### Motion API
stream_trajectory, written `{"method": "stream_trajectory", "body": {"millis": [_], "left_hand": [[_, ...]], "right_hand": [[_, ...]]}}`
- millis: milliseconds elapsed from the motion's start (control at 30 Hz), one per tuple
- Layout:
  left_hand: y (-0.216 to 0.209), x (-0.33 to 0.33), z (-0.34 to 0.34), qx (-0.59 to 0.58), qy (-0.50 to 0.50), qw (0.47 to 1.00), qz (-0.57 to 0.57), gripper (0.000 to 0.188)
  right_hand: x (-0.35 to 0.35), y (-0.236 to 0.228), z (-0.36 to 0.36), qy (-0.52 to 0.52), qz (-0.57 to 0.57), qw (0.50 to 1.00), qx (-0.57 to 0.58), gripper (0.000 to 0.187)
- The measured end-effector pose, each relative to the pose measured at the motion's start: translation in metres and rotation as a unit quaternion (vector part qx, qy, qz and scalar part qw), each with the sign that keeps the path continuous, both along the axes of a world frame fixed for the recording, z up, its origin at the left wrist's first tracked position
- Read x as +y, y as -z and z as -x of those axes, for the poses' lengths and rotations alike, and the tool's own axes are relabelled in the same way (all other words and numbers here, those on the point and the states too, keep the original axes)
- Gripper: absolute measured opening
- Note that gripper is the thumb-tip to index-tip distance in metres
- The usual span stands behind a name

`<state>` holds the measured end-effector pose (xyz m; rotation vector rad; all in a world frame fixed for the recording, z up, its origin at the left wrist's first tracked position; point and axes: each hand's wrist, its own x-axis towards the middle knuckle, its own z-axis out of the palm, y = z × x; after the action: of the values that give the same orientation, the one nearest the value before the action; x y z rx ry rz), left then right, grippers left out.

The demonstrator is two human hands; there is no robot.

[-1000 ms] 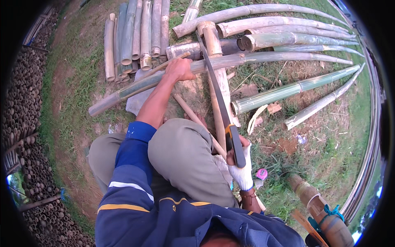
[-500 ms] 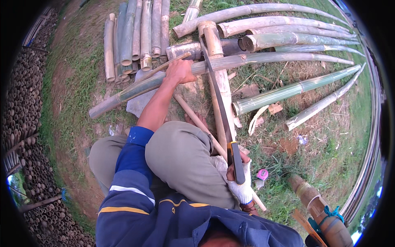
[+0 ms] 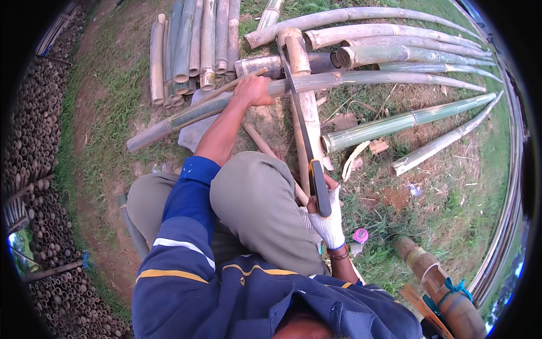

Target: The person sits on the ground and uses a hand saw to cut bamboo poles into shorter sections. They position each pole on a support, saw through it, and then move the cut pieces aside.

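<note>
My left hand point(image 3: 254, 91) is bare and wrapped around a long greenish bamboo pole point(image 3: 189, 116), which slants from the lower left toward the far right. A thin bamboo stick point(image 3: 240, 82) lies along the pole at the same hand. In a white knitted glove, my right hand point(image 3: 328, 212) grips the black and yellow handle of a hand saw point(image 3: 305, 133). Its long blade crosses the pole just right of my left hand. Beneath the pole, a thick upright-lying bamboo piece point(image 3: 307, 113) runs away from me. How deep the blade sits cannot be made out.
Several cut bamboo lengths point(image 3: 208, 45) lie side by side at the upper left. More long poles point(image 3: 395, 53) fan out at right. A pink tape measure point(image 3: 360, 235) rests on the grass by my right wrist. A notched bamboo tube point(image 3: 435, 277) with blue ties stands lower right; stacked bamboo point(image 3: 48, 141) lines the left.
My right hand has pushed the saw forward, away from my body, its blade still across the pole. My left hand keeps its hold on the pole. The whole view has shifted slightly.
</note>
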<state>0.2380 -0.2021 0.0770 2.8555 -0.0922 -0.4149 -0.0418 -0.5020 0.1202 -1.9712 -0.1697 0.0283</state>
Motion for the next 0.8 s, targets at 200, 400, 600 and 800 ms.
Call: {"method": "stream_trajectory", "body": {"millis": [200,400,600,800], "left_hand": [[-0.011,-0.007,-0.006,0.0,0.001,1.0,-0.012,0.083],[-0.006,-0.015,-0.005,-0.019,0.007,1.0,0.018,0.079],[-0.006,-0.002,-0.008,0.011,0.031,0.999,0.007,0.072],[-0.004,-0.009,-0.004,-0.005,0.0,1.0,0.014,0.069]], "right_hand": [[-0.025,-0.01,0.035,0.013,-0.002,0.998,0.066,0.064],[0.051,0.019,-0.133,0.01,-0.09,0.996,-0.004,0.064],[-0.009,-0.002,0.009,-0.001,-0.03,0.999,0.046,0.064],[-0.023,-0.008,0.018,-0.015,0.033,0.999,0.018,0.063]]}}
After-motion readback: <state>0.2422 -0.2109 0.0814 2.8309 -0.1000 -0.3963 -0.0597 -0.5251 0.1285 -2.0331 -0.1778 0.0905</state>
